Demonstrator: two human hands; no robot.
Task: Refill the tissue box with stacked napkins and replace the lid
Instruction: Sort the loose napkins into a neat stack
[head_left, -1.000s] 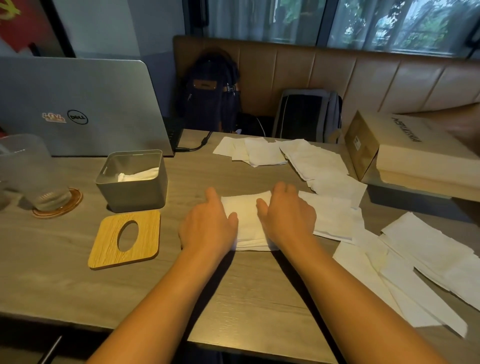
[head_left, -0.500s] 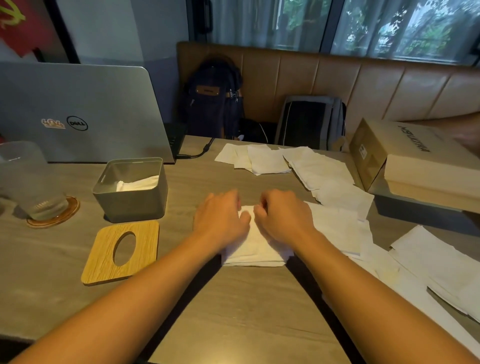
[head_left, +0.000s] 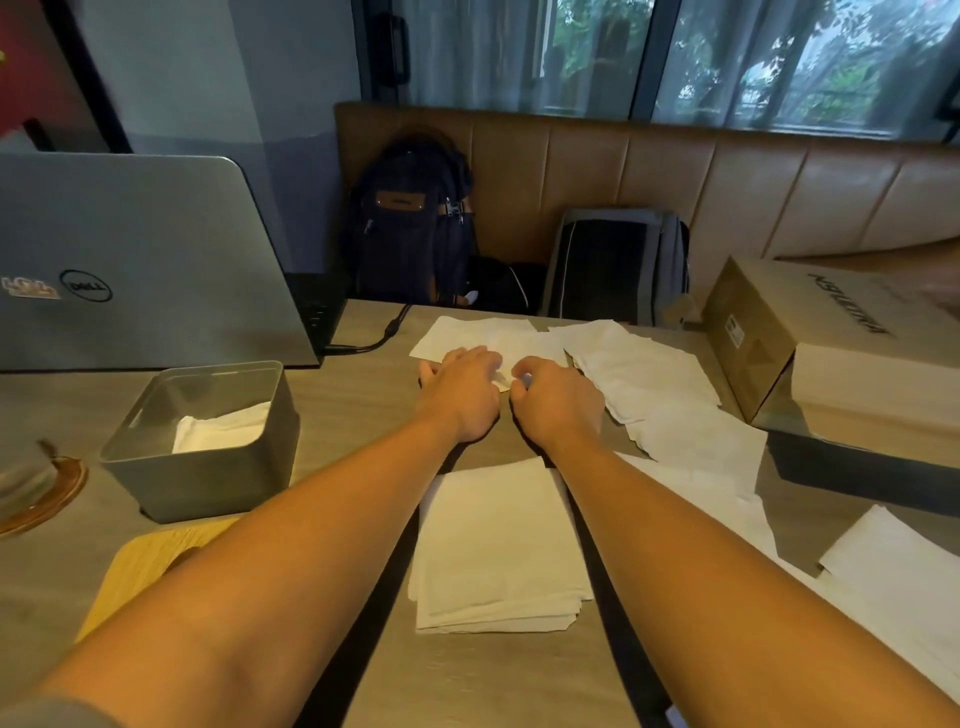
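Nearest me, between my two forearms, the stack of napkins (head_left: 498, 545) lies flat on the table (head_left: 467, 686), its edges roughly squared; to its left the wooden lid (head_left: 137, 571) with its oval slot lies flat on the table, partly hidden under my left forearm; just beyond the lid stands the grey tissue box (head_left: 208, 473), open at the top, with a few napkins low inside it; at the far left edge a glass on a coaster (head_left: 47, 493) is only half in view and blurred. To the right, loose napkins (head_left: 691, 441) are strewn in overlapping sheets from the near edge up to the cardboard box (head_left: 769, 338), which sits on the table's right side.

Further out, both my hands reach past the stack to the far napkins (head_left: 483, 335); my left hand (head_left: 460, 395) rests on them with its fingers loosely spread, gripping nothing that I can see; my right hand (head_left: 558, 400) has its fingers curled at a lifted napkin edge, and I cannot tell whether it really pinches it.

Beyond the box an open laptop (head_left: 130, 260) stands with its lid towards me; behind the table a dark backpack (head_left: 410, 223) and a grey bag (head_left: 618, 265) lean on the brown bench (head_left: 727, 176).
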